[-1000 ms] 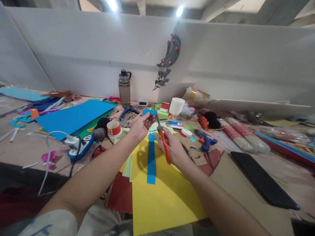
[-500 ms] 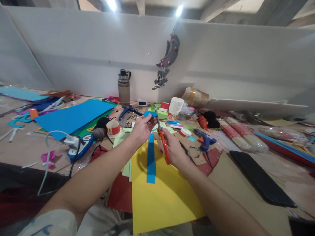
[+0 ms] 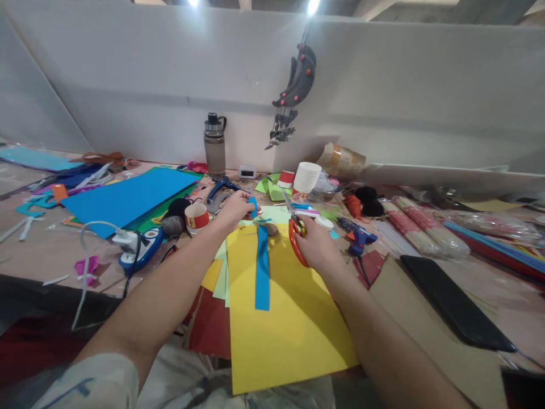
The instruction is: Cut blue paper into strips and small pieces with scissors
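My left hand (image 3: 235, 208) pinches a small blue paper piece (image 3: 253, 205) just above the far end of the yellow sheet (image 3: 285, 318). My right hand (image 3: 317, 245) grips orange-handled scissors (image 3: 294, 230), blades pointing up and left toward the paper cups. A long blue paper strip (image 3: 262, 268) lies lengthwise on the yellow sheet between my two hands. The scissors are apart from the blue piece.
A large blue sheet (image 3: 128, 197) lies at left, with a bottle (image 3: 214, 145), a red-banded cup (image 3: 196, 217), stacked white cups (image 3: 306, 179), a blue glue gun (image 3: 356, 236), stick bundles (image 3: 413, 233) and a black flat object (image 3: 455, 304) at right. Scraps cover the table.
Both hands have lowered toward the table. The scissors have drawn away to the right from the blue piece, which my left hand still holds.
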The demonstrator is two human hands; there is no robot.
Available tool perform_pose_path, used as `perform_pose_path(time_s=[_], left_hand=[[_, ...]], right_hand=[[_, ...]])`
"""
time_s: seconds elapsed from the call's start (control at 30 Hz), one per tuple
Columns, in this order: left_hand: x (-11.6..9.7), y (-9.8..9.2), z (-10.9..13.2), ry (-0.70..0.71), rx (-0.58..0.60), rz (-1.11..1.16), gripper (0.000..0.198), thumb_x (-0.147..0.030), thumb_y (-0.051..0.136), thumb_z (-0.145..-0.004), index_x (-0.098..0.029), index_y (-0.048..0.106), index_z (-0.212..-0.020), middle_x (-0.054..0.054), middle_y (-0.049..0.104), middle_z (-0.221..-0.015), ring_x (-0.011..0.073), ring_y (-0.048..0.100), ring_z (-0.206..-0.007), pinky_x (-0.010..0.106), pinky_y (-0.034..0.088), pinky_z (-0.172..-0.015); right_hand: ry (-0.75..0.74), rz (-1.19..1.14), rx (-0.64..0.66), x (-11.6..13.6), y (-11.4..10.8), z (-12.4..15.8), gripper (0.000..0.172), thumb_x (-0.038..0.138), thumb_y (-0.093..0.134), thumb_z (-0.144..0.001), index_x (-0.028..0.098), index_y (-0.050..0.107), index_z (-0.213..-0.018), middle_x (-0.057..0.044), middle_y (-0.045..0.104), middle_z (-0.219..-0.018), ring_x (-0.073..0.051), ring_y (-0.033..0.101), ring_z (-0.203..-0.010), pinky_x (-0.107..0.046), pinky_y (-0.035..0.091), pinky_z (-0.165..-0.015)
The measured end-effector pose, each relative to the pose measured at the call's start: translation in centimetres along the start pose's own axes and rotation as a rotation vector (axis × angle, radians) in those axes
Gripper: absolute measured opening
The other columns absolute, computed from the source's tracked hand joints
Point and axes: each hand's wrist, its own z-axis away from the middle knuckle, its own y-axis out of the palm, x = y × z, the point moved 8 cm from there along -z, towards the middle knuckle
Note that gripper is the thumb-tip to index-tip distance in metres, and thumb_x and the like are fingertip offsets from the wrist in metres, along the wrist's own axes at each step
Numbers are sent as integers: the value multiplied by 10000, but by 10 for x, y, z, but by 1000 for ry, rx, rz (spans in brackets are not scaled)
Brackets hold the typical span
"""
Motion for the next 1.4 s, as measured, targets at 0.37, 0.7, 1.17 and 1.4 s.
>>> perform_pose_path(time_s=[0.37, 0.7, 1.17, 1.4], left_hand=[[15, 3, -6, -102, 140, -144, 70, -111, 698, -669, -138, 644, -704, 102, 720, -715, 147, 656, -564, 179, 417, -428], [14, 3, -3, -120, 98, -60, 111, -168, 660, -792, -154, 552, -768, 85, 699, -656, 162, 652, -522, 258, 514, -514], [10, 3, -8, -29, 80, -78, 172, -119, 742, -692, -117, 570, -692, 37, 654, -599, 107, 623, -543, 242, 555, -587], [9, -3, -9, 1, 74, -101, 129, -209, 707, -729, -130, 606, -740, 55, 685, -680, 113, 630, -580, 208, 498, -515]], right_hand=[[114, 378, 148, -16, 15, 3, 400, 385, 517, -859, 106, 593, -1135, -224, 663, -1083, -303, 635, -1010, -353, 443, -811], [-61, 536, 178, -10, 15, 2, 440, 453, 528, -854, 122, 621, -1129, -220, 618, -1165, -347, 573, -1081, -400, 424, -839], [-94, 185, 159, 51, 55, 1, 550, 371, 724, -731, 151, 493, -1180, -144, 676, -1036, -278, 650, -920, -308, 423, -686], [-111, -78, 187, 38, 52, -8, 173, 248, 639, -774, 186, 619, -935, -44, 688, -822, -184, 617, -743, -261, 377, -629]])
